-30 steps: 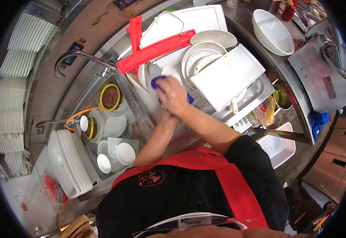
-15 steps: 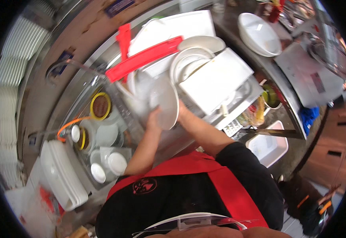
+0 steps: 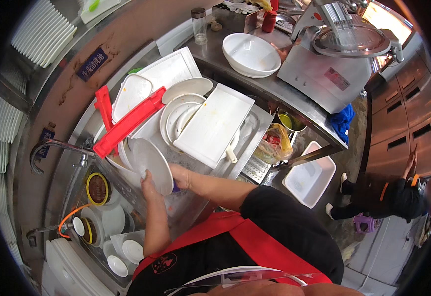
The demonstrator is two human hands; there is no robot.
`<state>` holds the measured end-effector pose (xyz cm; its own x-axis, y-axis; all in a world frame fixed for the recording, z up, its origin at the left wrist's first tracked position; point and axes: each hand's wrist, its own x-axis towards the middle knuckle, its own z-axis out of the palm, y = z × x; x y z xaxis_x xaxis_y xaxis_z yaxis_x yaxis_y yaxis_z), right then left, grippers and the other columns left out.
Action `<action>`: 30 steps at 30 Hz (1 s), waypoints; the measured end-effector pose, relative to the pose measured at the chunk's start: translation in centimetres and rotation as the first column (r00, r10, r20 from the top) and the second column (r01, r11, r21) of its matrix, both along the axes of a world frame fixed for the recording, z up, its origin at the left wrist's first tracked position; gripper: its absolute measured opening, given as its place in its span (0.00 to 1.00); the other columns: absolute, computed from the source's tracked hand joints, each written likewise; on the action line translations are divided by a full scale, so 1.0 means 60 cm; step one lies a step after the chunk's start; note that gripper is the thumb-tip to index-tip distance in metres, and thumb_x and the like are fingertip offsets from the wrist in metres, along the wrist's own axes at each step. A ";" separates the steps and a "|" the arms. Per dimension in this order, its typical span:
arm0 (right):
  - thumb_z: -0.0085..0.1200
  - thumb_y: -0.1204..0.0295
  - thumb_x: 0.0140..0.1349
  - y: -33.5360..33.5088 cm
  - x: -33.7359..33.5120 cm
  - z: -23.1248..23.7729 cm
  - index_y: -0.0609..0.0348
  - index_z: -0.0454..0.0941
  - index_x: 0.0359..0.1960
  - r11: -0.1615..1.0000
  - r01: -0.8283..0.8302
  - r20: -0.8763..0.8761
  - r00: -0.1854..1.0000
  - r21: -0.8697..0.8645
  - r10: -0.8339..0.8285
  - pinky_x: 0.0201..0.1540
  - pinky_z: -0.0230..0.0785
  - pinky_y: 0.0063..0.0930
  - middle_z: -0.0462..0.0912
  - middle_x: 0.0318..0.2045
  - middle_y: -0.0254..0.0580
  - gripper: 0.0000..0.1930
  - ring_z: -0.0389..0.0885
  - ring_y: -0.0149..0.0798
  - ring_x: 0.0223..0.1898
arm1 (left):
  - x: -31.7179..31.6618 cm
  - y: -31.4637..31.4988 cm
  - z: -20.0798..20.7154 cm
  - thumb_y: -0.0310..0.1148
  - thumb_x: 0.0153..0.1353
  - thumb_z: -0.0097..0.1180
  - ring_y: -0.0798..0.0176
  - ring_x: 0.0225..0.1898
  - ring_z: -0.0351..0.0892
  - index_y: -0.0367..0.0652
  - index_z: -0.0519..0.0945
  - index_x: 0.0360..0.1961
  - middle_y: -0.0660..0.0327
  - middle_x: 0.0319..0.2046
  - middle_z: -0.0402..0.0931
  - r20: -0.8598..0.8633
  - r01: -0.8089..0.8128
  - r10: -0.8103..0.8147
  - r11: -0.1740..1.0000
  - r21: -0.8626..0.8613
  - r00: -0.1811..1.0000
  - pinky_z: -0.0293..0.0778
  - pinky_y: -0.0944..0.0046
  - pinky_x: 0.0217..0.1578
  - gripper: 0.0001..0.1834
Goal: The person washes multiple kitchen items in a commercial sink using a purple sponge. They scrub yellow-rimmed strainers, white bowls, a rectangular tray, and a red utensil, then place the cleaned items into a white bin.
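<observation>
A large white plate [image 3: 151, 163] is tilted up on its edge over the metal sink. My left hand [image 3: 149, 186] grips its near rim, fingers closed round the edge. My right hand [image 3: 180, 177] is at the plate's right side, its fingers mostly hidden behind the rim. A small purple thing [image 3: 176, 188] shows just below that hand, too little of it to name. Past the plate, two long red plastic pieces [image 3: 129, 121] cross over stacked dishes. White bowls [image 3: 178, 116] and an upturned white rectangular tray [image 3: 214, 126] lie to the right of them.
Left is a basin with yellow-rimmed containers [image 3: 98, 188], small white bowls [image 3: 133, 251] and a curved tap [image 3: 37, 157]. At the right a metal counter bears a big white bowl [image 3: 251, 55] and a slicing machine [image 3: 329, 64]. A white tub [image 3: 310, 173] stands below. Another person [image 3: 388, 195] is far right.
The view has swung right, so the scene sits further left and more of the slicing machine and the other person shows. Both hands stay at the plate; the purple bit now shows by the right.
</observation>
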<state>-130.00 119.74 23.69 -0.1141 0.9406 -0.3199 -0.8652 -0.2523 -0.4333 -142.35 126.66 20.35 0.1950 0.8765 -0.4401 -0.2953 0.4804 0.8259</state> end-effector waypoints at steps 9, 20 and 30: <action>0.41 0.60 0.69 -0.009 0.019 -0.037 0.60 0.72 0.54 0.994 -0.013 -0.252 0.968 -0.111 -0.015 0.53 0.73 0.43 0.80 0.47 0.47 0.20 0.81 0.43 0.45 | -0.091 0.081 0.035 0.35 0.63 0.56 0.58 0.43 0.74 0.32 0.69 0.53 0.52 0.45 0.74 -0.195 -0.102 0.254 0.817 0.567 0.947 0.71 0.59 0.46 0.22; 0.48 0.66 0.67 -0.031 0.042 -0.061 0.55 0.73 0.52 0.992 0.035 0.228 0.974 -0.120 -0.007 0.33 0.75 0.28 0.80 0.35 0.35 0.14 0.80 0.30 0.31 | -0.609 0.057 -0.086 0.36 0.64 0.48 0.39 0.50 0.74 0.30 0.62 0.58 0.35 0.53 0.68 -0.602 -0.405 0.799 0.553 0.728 0.008 0.71 0.47 0.51 0.26; 0.60 0.70 0.54 -0.043 0.032 -0.128 0.57 0.73 0.49 0.945 -0.032 0.931 0.186 0.325 -0.313 0.44 0.71 0.36 0.79 0.40 0.48 0.20 0.78 0.49 0.41 | -0.516 0.030 -0.047 0.24 0.52 0.52 0.42 0.57 0.68 0.29 0.67 0.54 0.40 0.54 0.69 -0.583 0.258 0.792 0.610 0.749 -0.180 0.63 0.50 0.58 0.26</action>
<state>-128.06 117.15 16.00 0.2626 0.9538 0.1461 0.2729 0.0718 -0.9593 -173.31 128.47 17.51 -0.2267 0.6961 0.6812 0.9610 0.0459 0.2729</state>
